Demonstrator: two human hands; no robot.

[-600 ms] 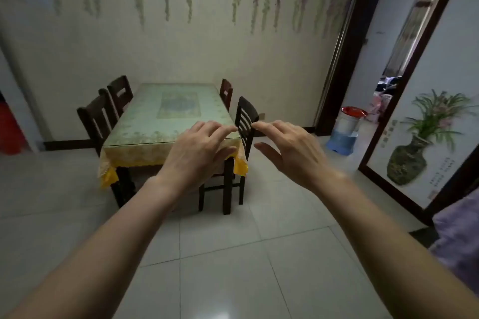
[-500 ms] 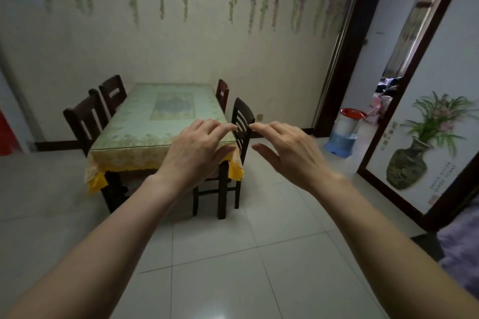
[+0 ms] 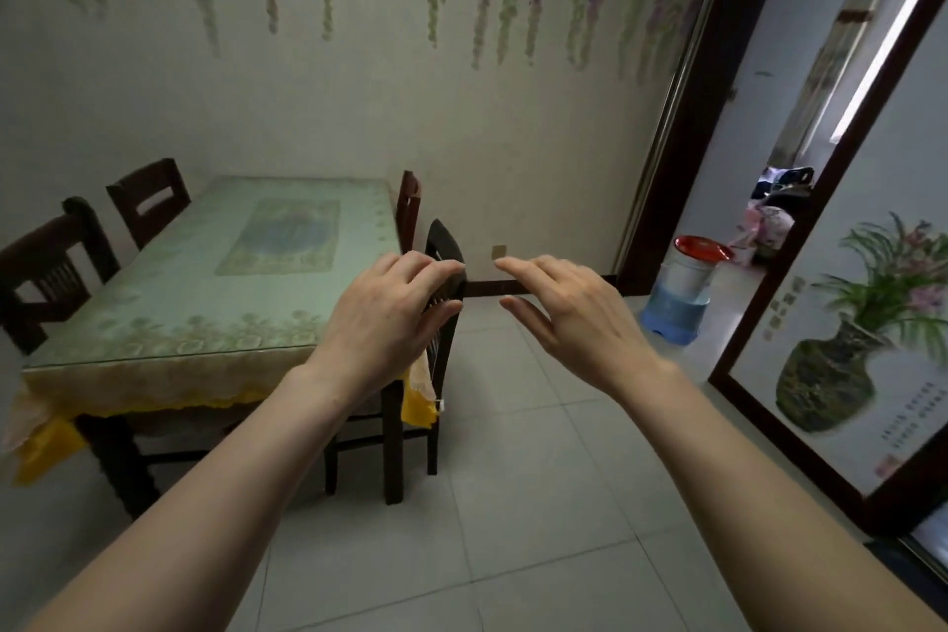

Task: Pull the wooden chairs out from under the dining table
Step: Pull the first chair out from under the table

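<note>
The dining table [image 3: 169, 323] wears a green and yellow cloth and stands against the back wall. Dark wooden chairs are tucked under it: a near right chair [image 3: 443, 252], a far right chair [image 3: 409, 205], a near left chair [image 3: 48, 267] and a far left chair [image 3: 149, 200]. My left hand [image 3: 382, 323] floats in front of the near right chair's backrest, fingers spread, holding nothing. My right hand [image 3: 574, 318] hovers just right of that chair, also spread and empty. Neither hand touches a chair.
A blue and white bucket with a red lid [image 3: 685, 293] stands by the dark door frame [image 3: 667, 128] on the right. A framed vase picture [image 3: 841, 364] lines the right wall. Pale floor tiles [image 3: 513, 503] stretch between me and the table.
The view has shifted right and closer to the table. Both hands stay raised and spread, now nearer the near right chair's backrest.
</note>
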